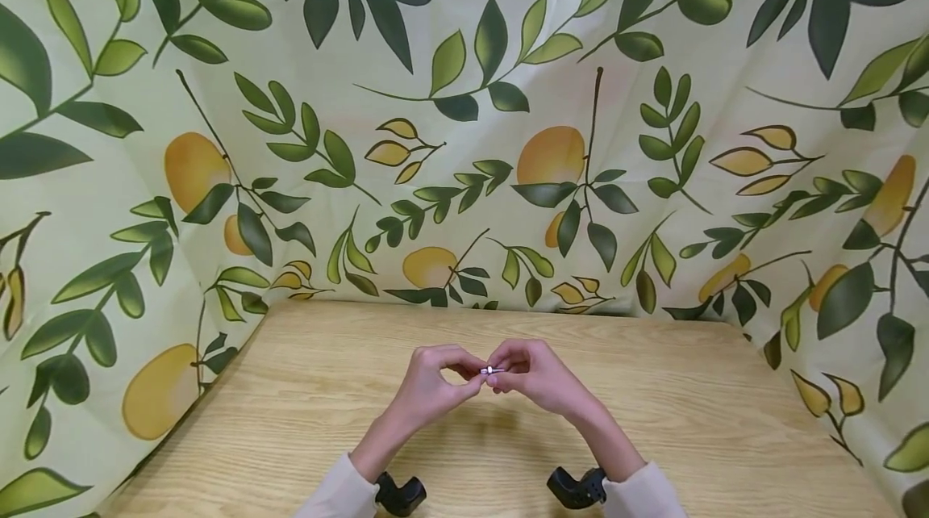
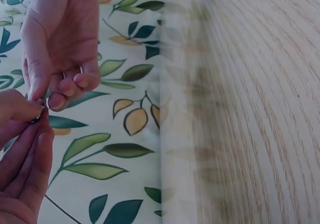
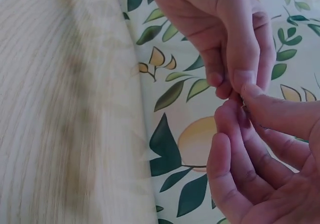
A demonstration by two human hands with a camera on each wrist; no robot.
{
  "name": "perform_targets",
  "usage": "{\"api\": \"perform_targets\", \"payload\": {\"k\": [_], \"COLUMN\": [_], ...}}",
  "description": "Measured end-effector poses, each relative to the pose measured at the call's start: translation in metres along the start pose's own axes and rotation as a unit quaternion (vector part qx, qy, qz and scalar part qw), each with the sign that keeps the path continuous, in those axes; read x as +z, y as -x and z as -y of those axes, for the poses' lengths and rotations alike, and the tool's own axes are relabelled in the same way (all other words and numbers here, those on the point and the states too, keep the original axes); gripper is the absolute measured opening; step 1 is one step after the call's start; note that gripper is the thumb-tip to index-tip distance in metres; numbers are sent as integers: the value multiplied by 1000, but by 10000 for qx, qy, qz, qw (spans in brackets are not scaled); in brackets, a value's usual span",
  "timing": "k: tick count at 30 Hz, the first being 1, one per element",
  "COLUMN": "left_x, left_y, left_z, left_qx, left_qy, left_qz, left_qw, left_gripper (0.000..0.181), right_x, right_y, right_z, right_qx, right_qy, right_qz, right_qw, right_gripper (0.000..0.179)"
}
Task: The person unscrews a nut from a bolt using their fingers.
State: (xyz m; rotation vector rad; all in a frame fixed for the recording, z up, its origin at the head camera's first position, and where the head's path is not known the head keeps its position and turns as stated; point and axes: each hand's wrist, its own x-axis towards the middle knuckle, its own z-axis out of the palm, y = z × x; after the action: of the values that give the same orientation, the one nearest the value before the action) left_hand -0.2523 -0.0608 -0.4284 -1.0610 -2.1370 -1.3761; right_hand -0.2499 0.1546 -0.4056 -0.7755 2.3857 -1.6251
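A small shiny silver metal piece (image 1: 490, 370), narrow with a wider part along it, is held between both hands above the table. My left hand (image 1: 434, 379) pinches its left end between thumb and fingertips. From the other side, my right hand (image 1: 540, 377) pinches it too, its thumb below and fingers curled above. In the left wrist view, only a dark and silver bit of the metal piece (image 2: 42, 104) shows between the fingertips. Fingers hide most of it in the right wrist view, so its exact kind cannot be told.
Beneath the hands lies a light wood-grain table (image 1: 327, 357). A cloth (image 1: 464, 139) printed with leaves and orange fruit stands behind and along both sides. Black wrist mounts (image 1: 401, 495) sit at the pale sleeve cuffs (image 1: 642, 490).
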Motion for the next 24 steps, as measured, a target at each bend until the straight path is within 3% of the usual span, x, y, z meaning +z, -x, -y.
{"api": "perform_targets", "payload": {"k": [8,12,17,24], "left_x": [0,-1,-1,-1], "left_y": [0,-1,-2,-1], "left_z": [-4,-6,-8,-8], "left_qx": [-4,6,-8,6], "left_qy": [-98,-163,-94,24], "left_qz": [-74,-63,-13,3], "left_qw": [9999,9998,10000,10000], "left_gripper": [13,12,12,15], "right_x": [-2,-3,-4,-5], "right_y": [1,2,4,2], "right_z": [-2,-3,-2,0], "right_qx": [199,160,0,-36], "right_qy": [-121,-117,-15,-124], "right_qz": [186,251,24,-39], "right_qw": [9996,9995,10000,9999], "right_gripper": [33,28,19,23]}}
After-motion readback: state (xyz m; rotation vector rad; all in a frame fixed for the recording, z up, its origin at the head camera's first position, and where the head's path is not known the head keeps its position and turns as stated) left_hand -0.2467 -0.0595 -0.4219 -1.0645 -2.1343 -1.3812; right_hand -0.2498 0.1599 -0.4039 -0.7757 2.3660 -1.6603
